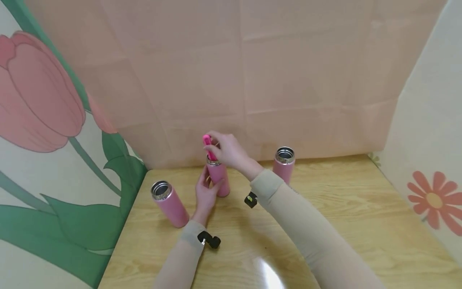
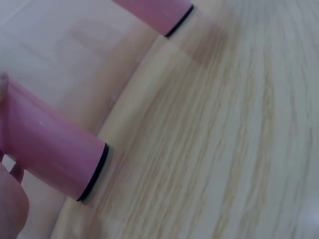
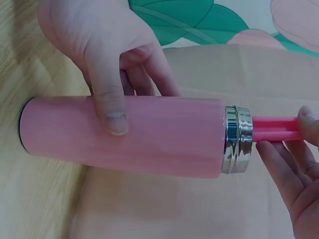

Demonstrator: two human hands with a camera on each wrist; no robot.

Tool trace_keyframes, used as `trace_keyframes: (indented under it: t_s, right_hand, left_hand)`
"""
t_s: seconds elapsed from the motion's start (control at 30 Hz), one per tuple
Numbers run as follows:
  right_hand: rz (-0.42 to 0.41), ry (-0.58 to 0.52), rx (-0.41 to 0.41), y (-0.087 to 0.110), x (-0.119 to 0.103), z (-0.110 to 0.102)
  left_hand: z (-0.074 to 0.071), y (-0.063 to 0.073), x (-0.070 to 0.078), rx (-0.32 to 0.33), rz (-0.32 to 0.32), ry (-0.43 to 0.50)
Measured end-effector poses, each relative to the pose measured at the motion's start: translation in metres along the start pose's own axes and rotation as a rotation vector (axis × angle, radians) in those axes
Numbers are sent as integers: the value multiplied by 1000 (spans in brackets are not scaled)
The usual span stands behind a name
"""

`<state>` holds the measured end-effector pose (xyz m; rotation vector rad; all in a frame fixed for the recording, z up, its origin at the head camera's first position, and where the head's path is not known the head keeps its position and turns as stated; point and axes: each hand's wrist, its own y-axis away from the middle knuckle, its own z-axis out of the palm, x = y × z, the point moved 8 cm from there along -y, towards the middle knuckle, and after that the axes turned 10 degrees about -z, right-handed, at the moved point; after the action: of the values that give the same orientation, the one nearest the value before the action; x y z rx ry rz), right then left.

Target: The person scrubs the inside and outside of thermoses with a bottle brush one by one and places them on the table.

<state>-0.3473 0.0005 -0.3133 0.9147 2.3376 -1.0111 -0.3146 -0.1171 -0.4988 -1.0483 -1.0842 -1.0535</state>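
The middle pink metal bottle stands upright and uncapped, its shiny threaded neck bare. My left hand grips its body, thumb across one side and fingers round the other. Over its mouth, my right hand pinches a bright pink stick with a lengthwise groove. The stick's lower end is hidden inside the bottle's neck, and its rounded top pokes out above my fingers.
A second open pink bottle stands to the left, near my left wrist. The third open bottle is at the back right, partly behind my right forearm. All stand on a wooden table against a paper-covered wall.
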Motion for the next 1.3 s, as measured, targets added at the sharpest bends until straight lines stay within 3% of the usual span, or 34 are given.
trace_keyframes:
  t_s: [0.2,0.33,0.53,0.67,0.93,1.1,1.3]
  right_hand:
    - [-1,-36,93,9,8,-11]
    - [-6,-63,154,21,12,-22]
    - [-17,-88,254,44,14,-39]
    - [-13,-159,321,58,16,-45]
    - [-42,-250,286,61,16,-41]
    - [-34,-310,303,73,10,-49]
    - [-14,-305,395,103,5,-65]
  left_hand:
    - [0,-4,-6,6,0,36]
    - [0,-3,-7,-10,35,-19]
    - [7,7,3,-57,131,-118]
    - [9,12,7,-85,142,-140]
    - [3,14,3,-101,98,-124]
    - [2,22,12,-125,151,-163]
    - [7,36,31,-185,198,-196]
